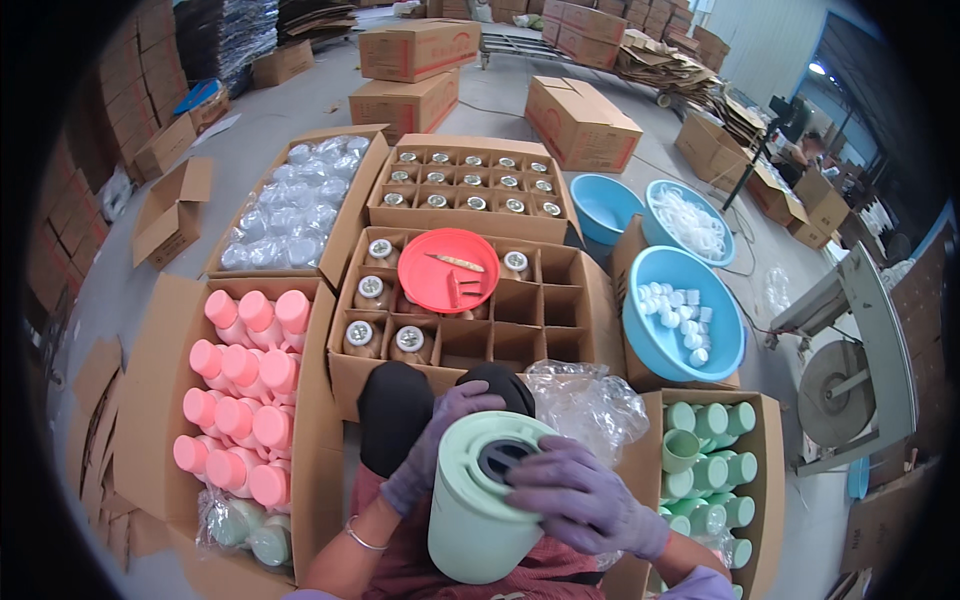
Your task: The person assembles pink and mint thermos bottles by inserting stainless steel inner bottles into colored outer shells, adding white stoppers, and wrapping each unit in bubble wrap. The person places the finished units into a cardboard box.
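A mint-green cylindrical container (480, 535) stands between my gloved hands, above my lap. Its ringed top has a dark round piece (506, 459) in the middle. My left hand (432, 450) wraps the container's far left side, fingers closed against it. Over the right of the top, my right hand (580, 495) is bent, fingertips at the dark piece and the rim; its thumb is hidden. Just beyond lies a partitioned carton (465, 345) of silver-capped bottles, with a red round dish (430, 285) on top holding a knife (455, 263) and a small red piece (462, 290).
Pink-capped bottles (240, 415) fill a carton at left; green containers (715, 470) fill one at right. Clear plastic bags (590, 405) lie beside my right knee. Blue basins hold white caps (680, 315) and white rings (690, 222). A grey machine (850, 370) stands far right.
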The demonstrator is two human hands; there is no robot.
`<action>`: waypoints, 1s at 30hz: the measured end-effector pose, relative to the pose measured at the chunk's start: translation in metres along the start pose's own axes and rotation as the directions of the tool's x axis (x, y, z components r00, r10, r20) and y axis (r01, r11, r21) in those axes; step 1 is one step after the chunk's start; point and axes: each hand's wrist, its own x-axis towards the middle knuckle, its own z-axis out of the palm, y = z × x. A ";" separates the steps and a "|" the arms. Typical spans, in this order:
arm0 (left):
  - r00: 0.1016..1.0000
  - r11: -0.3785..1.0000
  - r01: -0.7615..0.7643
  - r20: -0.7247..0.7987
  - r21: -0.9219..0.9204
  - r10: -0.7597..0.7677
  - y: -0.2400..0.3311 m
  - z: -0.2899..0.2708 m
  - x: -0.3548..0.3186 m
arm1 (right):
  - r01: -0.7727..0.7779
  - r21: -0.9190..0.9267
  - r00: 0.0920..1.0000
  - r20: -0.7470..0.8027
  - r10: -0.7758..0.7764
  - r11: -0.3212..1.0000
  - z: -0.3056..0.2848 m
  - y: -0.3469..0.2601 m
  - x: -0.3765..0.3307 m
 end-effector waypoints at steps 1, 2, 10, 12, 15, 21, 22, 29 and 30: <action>0.997 0.988 0.055 -0.069 0.145 -0.046 -0.013 0.015 -0.007 | 0.029 0.031 1.000 0.005 -0.029 0.999 -0.011 -0.007 -0.007; 0.995 0.988 -0.099 0.014 0.122 0.098 -0.017 0.017 -0.019 | 0.066 0.070 0.998 0.002 -0.066 0.995 -0.020 -0.013 -0.014; 0.952 0.996 0.089 0.293 -0.003 -0.085 0.057 -0.009 -0.119 | -0.885 0.228 0.441 0.125 0.889 0.407 -0.025 -0.009 -0.050; 0.940 0.932 0.333 0.124 -0.145 -0.316 0.054 -0.004 -0.131 | -0.788 0.511 0.493 0.190 0.849 0.344 -0.016 0.014 -0.064; 0.700 0.585 0.653 0.088 -0.481 -0.708 0.052 0.003 -0.110 | -0.388 0.066 0.906 -0.159 0.394 0.919 -0.005 0.037 -0.059; 0.927 0.732 -0.364 0.148 0.576 0.345 0.100 0.020 -0.062 | -0.561 0.637 0.677 -0.015 0.736 0.529 0.016 0.056 -0.087; 0.942 0.769 -0.328 0.125 0.549 0.313 0.098 0.018 -0.062 | -0.607 0.517 0.696 -0.020 0.718 0.604 0.018 0.059 -0.091; 0.861 0.842 0.482 -0.043 -0.242 -0.506 0.023 0.002 -0.092 | -0.416 0.900 0.729 0.243 0.640 0.131 -0.004 0.045 -0.061; 0.936 0.940 0.338 -0.126 0.046 -0.330 0.028 0.003 -0.097 | -0.371 0.927 0.709 0.249 0.660 0.048 0.003 0.037 -0.057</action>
